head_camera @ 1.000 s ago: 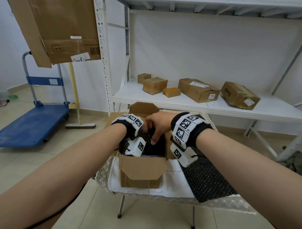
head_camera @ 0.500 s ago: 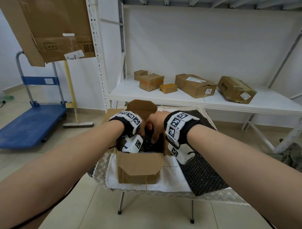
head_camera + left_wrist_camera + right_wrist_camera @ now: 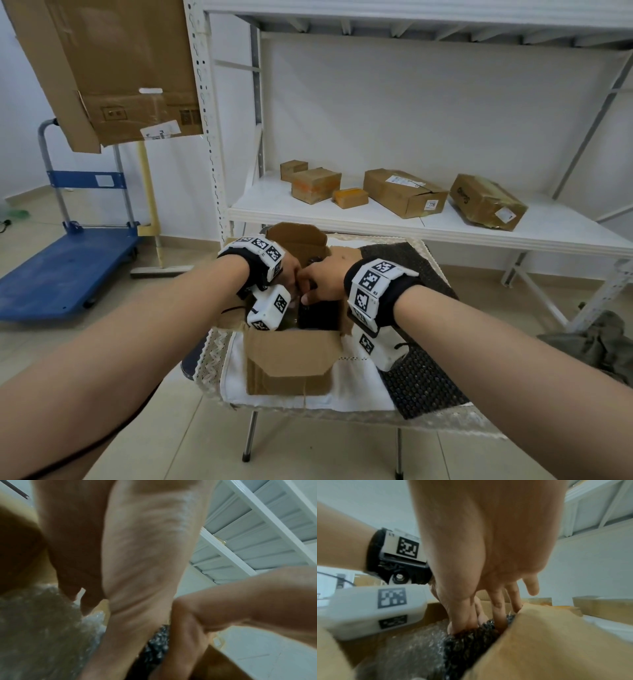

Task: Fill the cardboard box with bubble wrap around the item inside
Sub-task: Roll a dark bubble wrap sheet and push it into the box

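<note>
Both forearms are stretched forward and drawn together, so that the left hand (image 3: 291,270) and the right hand (image 3: 323,279) are met almost knuckle to knuckle. Each wrist is wrapped in a black band (image 3: 388,301) set with white marker blocks (image 3: 269,308). The right hand is pointed downward, its fingers (image 3: 498,609) kept nearly straight and spread, the thumb pressed down beside them and the little finger lifted clear. The left hand is also turned downward; whether its fingers are curled cannot be made out, the wrist view being blurred.
</note>
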Demonstrator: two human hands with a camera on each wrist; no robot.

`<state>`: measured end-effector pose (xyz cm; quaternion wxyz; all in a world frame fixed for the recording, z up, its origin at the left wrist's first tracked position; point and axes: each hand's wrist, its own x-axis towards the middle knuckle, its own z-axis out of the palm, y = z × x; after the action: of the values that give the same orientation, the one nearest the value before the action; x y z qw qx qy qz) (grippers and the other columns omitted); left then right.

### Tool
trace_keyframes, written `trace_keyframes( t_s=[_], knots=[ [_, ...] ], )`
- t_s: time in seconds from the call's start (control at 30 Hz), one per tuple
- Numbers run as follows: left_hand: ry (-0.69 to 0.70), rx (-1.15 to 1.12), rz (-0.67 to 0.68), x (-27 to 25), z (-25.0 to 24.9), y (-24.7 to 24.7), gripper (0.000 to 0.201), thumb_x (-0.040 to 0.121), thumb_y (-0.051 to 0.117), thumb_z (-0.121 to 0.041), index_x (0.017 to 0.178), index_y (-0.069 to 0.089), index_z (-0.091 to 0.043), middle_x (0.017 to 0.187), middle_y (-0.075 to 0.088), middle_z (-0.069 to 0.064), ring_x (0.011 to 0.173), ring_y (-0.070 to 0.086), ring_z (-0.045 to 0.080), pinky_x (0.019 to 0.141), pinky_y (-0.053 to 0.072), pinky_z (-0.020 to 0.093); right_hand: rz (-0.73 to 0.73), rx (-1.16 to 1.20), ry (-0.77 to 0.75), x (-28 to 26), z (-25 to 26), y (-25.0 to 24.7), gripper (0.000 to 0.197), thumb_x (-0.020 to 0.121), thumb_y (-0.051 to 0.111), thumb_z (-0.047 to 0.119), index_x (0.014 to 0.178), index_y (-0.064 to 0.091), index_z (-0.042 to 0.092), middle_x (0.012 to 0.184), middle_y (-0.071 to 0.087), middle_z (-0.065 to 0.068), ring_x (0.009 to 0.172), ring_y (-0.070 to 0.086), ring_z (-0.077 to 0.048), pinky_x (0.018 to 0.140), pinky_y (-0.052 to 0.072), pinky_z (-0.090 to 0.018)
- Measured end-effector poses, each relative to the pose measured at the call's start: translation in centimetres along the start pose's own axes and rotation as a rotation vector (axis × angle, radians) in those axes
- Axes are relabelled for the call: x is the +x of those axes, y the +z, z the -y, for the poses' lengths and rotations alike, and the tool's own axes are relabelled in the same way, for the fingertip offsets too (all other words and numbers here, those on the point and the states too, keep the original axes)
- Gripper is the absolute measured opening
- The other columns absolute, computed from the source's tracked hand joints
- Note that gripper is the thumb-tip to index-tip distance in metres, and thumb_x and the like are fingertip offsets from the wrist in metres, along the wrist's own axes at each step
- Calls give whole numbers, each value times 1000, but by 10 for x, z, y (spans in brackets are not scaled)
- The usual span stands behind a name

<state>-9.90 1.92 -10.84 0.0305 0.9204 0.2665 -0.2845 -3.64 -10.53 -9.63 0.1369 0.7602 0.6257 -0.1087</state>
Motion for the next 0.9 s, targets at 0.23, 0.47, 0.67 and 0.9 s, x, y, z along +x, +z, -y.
trace_keyframes(
  t_s=[0.23, 0.47, 0.67, 0.9],
  knots=[
    [-31, 40, -96, 5, 10, 16, 41, 86, 61, -60, 113, 66, -29, 103, 73, 1, 75, 63, 19, 60, 48, 24, 21, -95, -9, 3, 10, -6, 49, 89, 64, 46, 132, 59, 23, 122, 65, -5, 116, 58, -28, 102, 45, -46],
    [-21, 1, -64, 8, 12, 12, 31, 86, 62, -62, 85, 67, -32, 73, 65, -12, 64, 57, 13, 68, 50, 27, 104, -263, -26, 19, 18, -2, 35, 89, 64, 40, 114, 66, 16, 103, 66, -3, 96, 63, -27, 87, 52, -39],
    [22, -92, -102, 13, 15, 17, 13, 85, 67, -45, 74, 66, -38, 88, 73, -3, 78, 68, 21, 69, 56, 31, 107, -160, -41, 16, 15, 0, 35, 91, 64, 37, 120, 65, 17, 118, 66, -6, 101, 60, -26, 80, 47, -29],
    [103, -458, -394, 27, 33, 13, 24, 76, 80, -10, 87, 60, -19, 87, 64, 0, 79, 59, 17, 77, 51, 31, -51, -25, -89, -10, 7, -3, 32, 88, 67, 20, 119, 69, 13, 115, 68, -8, 104, 61, -25, 88, 55, -37]
  ],
)
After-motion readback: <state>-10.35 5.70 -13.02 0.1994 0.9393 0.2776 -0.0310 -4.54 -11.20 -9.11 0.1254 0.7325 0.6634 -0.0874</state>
